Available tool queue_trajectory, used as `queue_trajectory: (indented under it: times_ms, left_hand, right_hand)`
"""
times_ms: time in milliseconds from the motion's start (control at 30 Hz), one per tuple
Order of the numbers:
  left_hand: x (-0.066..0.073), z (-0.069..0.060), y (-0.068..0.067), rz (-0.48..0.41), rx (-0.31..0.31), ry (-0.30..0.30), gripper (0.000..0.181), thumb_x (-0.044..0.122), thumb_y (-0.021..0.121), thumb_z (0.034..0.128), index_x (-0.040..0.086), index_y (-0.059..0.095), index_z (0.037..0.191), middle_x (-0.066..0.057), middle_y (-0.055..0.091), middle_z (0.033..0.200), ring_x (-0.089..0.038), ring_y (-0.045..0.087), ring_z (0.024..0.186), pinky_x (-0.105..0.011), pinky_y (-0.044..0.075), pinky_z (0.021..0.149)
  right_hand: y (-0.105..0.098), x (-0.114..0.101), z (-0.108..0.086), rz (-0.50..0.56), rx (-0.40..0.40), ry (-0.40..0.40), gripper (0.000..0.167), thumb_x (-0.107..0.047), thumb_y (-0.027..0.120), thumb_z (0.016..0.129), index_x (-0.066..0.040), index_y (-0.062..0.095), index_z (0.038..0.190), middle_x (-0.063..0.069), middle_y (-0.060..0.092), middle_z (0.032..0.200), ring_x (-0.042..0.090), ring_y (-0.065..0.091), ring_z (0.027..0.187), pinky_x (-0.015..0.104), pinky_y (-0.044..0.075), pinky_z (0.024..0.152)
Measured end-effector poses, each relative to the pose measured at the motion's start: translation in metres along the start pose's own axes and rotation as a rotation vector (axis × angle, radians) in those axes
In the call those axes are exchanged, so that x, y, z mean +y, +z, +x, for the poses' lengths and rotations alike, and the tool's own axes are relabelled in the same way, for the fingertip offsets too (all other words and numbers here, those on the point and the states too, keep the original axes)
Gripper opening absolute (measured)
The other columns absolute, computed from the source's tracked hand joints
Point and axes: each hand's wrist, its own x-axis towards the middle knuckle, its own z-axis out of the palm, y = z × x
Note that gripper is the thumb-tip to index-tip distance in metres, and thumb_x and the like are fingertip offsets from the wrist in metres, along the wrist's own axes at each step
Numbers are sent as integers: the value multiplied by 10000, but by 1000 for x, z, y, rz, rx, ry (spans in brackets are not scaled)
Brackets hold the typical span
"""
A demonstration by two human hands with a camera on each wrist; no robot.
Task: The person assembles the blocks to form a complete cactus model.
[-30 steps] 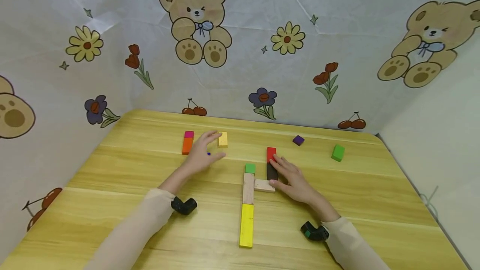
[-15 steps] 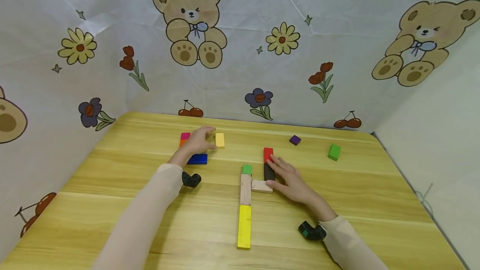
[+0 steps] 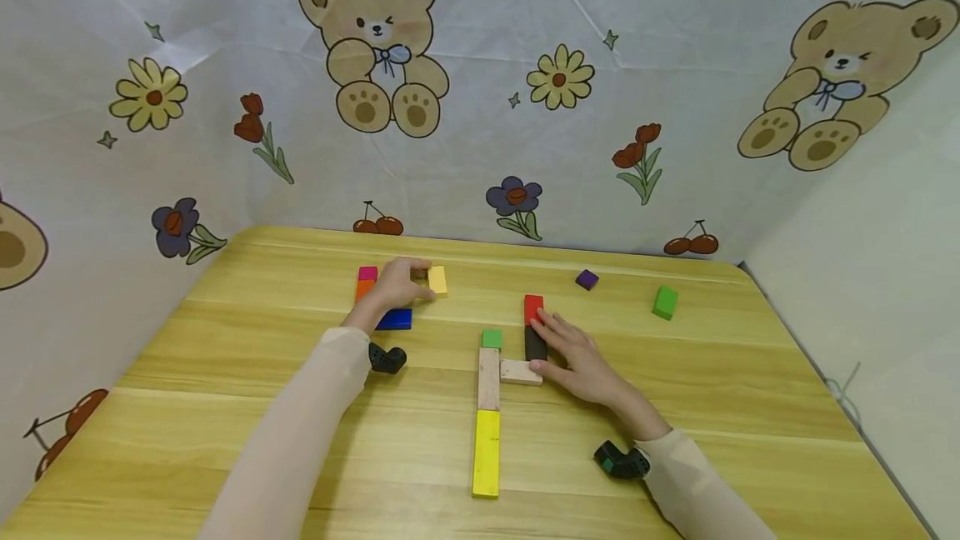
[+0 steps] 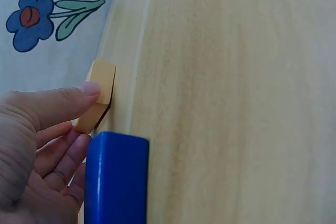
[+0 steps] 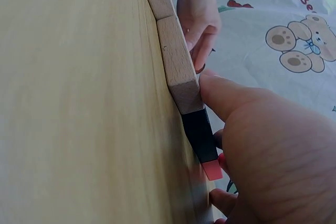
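My left hand (image 3: pixel 392 283) pinches a pale yellow block (image 3: pixel 438 282) at the back of the table; in the left wrist view the thumb lies on that block (image 4: pixel 103 83). Beneath this hand is a blue block (image 3: pixel 396 320), beside partly hidden orange (image 3: pixel 363 290) and pink (image 3: pixel 368 272) blocks. My right hand (image 3: pixel 583 365) rests its fingers on a black block (image 3: pixel 536 346) and a red block (image 3: pixel 533 307) in line. Its thumb touches a short plain wooden block (image 3: pixel 517 371), which meets an upright row: green cube (image 3: pixel 491 339), plain wooden block (image 3: pixel 489 377), yellow block (image 3: pixel 486 452).
A purple block (image 3: pixel 587 279) and a green block (image 3: pixel 665 302) lie loose at the back right of the wooden table (image 3: pixel 712 390). A bear-printed cloth (image 3: pixel 465 165) hangs behind the table's far edge.
My left hand has moved forward to the pale yellow block and taken hold of it, uncovering more of the blue block. The right hand stays on its blocks. The head view has shifted slightly.
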Motion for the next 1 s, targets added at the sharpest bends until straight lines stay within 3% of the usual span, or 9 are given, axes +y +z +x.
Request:
queue_trajectory:
  times_ms: [200, 533, 1000]
  left_hand:
    - [14, -2, 12, -51, 15, 57, 606, 101, 774, 831, 6, 540, 1382, -190, 622, 1289, -326, 574, 1189, -439, 454, 1049]
    - [45, -11, 46, -112, -71, 142, 551, 114, 793, 816, 23, 601, 1324, -153, 623, 1303, -303, 572, 1210, -437, 430, 1079]
    - [48, -17, 67, -95, -96, 160, 554, 89, 813, 787, 24, 622, 1303, -130, 602, 1350, -277, 575, 1218, -411, 446, 1067]
  right_hand:
    - [1, 1, -1, 0, 26, -23, 679, -324, 645, 932, -40, 386, 1492, 174, 297, 1584, 465, 234, 1447, 701, 165, 1090]
    - [0, 2, 1, -4, -20, 13, 698, -349, 641, 937, -81, 356, 1515, 125, 256, 1611, 417, 194, 1480, 670, 138, 1126]
    - [0, 1, 1, -16, -22, 11, 691, -351, 629, 944, -78, 353, 1516, 128, 257, 1611, 419, 195, 1479, 676, 144, 1123]
